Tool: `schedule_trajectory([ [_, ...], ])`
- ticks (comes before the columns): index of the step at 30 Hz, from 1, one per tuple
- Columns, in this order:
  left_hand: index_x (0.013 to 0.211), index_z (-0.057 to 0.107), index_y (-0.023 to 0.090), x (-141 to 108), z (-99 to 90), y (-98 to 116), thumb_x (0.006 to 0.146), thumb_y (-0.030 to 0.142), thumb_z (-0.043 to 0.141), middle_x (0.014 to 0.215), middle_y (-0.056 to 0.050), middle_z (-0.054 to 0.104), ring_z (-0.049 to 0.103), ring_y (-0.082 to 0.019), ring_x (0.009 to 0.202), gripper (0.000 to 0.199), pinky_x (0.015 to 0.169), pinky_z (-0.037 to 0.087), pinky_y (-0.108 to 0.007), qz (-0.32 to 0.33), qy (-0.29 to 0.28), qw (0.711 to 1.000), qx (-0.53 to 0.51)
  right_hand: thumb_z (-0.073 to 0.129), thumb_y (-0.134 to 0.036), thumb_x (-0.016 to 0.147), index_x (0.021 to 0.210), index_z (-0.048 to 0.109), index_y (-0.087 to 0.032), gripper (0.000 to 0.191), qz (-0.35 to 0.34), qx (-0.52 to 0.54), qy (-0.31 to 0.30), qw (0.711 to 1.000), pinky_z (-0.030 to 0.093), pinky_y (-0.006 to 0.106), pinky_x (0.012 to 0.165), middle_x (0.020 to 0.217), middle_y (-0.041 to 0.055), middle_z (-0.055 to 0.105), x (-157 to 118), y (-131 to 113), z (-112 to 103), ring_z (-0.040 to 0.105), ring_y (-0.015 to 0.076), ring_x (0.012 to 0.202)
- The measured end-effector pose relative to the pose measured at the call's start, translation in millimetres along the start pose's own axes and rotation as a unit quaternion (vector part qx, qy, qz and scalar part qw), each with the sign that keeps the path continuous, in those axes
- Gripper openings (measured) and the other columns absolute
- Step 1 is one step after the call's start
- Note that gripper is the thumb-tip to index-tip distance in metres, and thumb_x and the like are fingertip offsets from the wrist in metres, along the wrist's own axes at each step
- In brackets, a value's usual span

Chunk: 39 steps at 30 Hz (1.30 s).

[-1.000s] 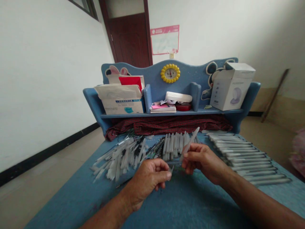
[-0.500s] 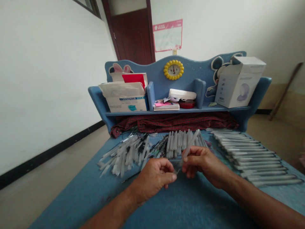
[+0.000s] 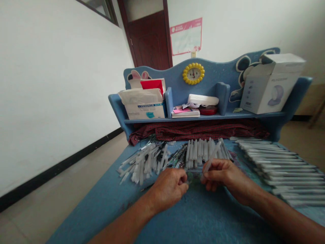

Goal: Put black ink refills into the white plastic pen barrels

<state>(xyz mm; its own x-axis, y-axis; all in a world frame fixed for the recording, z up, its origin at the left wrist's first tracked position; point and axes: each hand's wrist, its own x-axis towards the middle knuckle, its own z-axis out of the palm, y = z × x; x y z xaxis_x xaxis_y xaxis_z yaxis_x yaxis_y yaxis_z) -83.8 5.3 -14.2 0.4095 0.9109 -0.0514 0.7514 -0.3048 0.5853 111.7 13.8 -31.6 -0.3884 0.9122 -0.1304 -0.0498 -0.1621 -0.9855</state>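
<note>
My right hand is closed around a translucent pen barrel, which tilts up and to the right from my fingers. To its left, my left hand is closed with the fingers curled in; what they pinch, if anything, is too small and blurred to make out. A gap separates the two hands above the blue desk. Behind them stands a row of whitish pen barrels. Beyond my left hand lies a loose heap of pale pen parts, and thin dark refills lie between the heap and the row.
Finished-looking pens lie side by side on the right of the blue desk. A checked cloth is bunched under the shelf. The shelf carries a mask box, a white carton and stacked papers.
My left hand has turned and its fingers have curled in more. The right hand still holds the pen barrel, a little farther from the left. The whole view has shifted slightly.
</note>
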Motion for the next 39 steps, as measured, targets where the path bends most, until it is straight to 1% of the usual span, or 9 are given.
schedule_trajectory([
  [6,0.067,0.055,0.017,0.6,0.8,-0.4,0.07,0.022,0.049,0.054,0.004,0.047,0.044,-0.009,0.051,0.009,0.05,0.029,-0.021,0.0,0.013,1.0,-0.004,0.058,-0.021,0.063,0.066,0.056,-0.015,0.007,0.01,-0.013,0.002,1.0,0.039,0.021,0.046,0.062,0.001,0.062,0.7,1.1,0.7,0.054,0.0095,0.048],
  [12,0.067,0.056,0.016,4.4,-5.1,2.1,0.069,0.02,0.05,0.054,0.004,0.044,0.043,-0.009,0.053,0.008,0.052,0.031,-0.021,-0.003,0.088,0.996,-0.033,0.054,-0.016,0.059,0.062,0.055,-0.015,0.004,0.016,-0.052,-0.013,0.998,0.039,0.021,0.046,0.058,0.0003,0.06,0.7,2.7,2.2,0.053,0.0101,0.049],
  [17,0.073,0.057,0.017,4.7,-6.7,0.5,0.073,0.024,0.049,0.055,0.004,0.048,0.046,-0.01,0.054,0.011,0.053,0.035,-0.021,-0.004,0.121,0.988,-0.098,0.048,-0.013,0.058,0.061,0.052,-0.016,0.006,0.009,-0.122,-0.044,0.992,0.034,0.019,0.044,0.051,-0.0037,0.051,-4.4,-0.8,6.6,0.044,0.0076,0.044],
  [21,0.076,0.056,0.016,3.7,-10.8,2.6,0.073,0.024,0.05,0.058,0.004,0.05,0.05,-0.01,0.054,0.01,0.053,0.038,-0.021,-0.011,0.137,0.978,-0.16,0.044,-0.013,0.064,0.061,0.049,-0.016,0.007,-0.038,-0.241,-0.066,0.968,0.028,0.019,0.044,0.054,-0.0045,0.043,-10.6,-5.6,7.4,0.039,0.0075,0.048],
  [23,0.075,0.057,0.016,3.2,-14.5,4.7,0.071,0.023,0.053,0.057,0.005,0.05,0.05,-0.009,0.053,0.009,0.052,0.038,-0.02,-0.017,0.141,0.972,-0.188,0.042,-0.015,0.069,0.061,0.048,-0.017,0.01,-0.062,-0.308,-0.066,0.947,0.026,0.02,0.044,0.055,-0.0039,0.042,-12.2,-6.0,6.0,0.039,0.0081,0.05],
  [25,0.073,0.058,0.015,2.8,-18.3,6.0,0.069,0.022,0.055,0.056,0.005,0.05,0.048,-0.008,0.051,0.009,0.05,0.037,-0.02,-0.02,0.145,0.967,-0.208,0.041,-0.017,0.074,0.062,0.047,-0.017,0.013,-0.074,-0.342,-0.069,0.934,0.025,0.02,0.044,0.056,-0.0034,0.044,-12.7,-5.1,4.3,0.04,0.0083,0.051],
  [29,0.079,0.063,0.013,2.4,-24.8,4.6,0.068,0.022,0.058,0.053,0.005,0.049,0.044,-0.007,0.048,0.015,0.046,0.034,-0.019,-0.027,0.149,0.953,-0.261,0.04,-0.017,0.075,0.063,0.045,-0.017,0.014,-0.068,-0.363,-0.082,0.926,0.023,0.02,0.043,0.055,-0.0042,0.04,-13.2,-4.2,3.8,0.037,0.008,0.049],
  [33,0.086,0.064,0.011,1.4,-29.6,2.3,0.068,0.023,0.058,0.056,0.003,0.052,0.043,-0.007,0.047,0.022,0.046,0.035,-0.02,-0.039,0.146,0.937,-0.315,0.041,-0.018,0.075,0.06,0.044,-0.017,0.015,-0.071,-0.375,-0.092,0.92,0.023,0.02,0.044,0.054,-0.0045,0.036,-15.6,-7.9,7.3,0.033,0.008,0.05],
  [39,0.087,0.065,0.011,0.9,-34.5,-0.2,0.069,0.023,0.058,0.056,0.001,0.054,0.046,-0.007,0.049,0.023,0.045,0.035,-0.019,-0.037,0.147,0.93,-0.334,0.041,-0.02,0.074,0.059,0.043,-0.018,0.016,-0.072,-0.363,-0.103,0.923,0.022,0.02,0.044,0.055,-0.0041,0.034,-17.6,-12.0,9.6,0.031,0.0082,0.05],
])
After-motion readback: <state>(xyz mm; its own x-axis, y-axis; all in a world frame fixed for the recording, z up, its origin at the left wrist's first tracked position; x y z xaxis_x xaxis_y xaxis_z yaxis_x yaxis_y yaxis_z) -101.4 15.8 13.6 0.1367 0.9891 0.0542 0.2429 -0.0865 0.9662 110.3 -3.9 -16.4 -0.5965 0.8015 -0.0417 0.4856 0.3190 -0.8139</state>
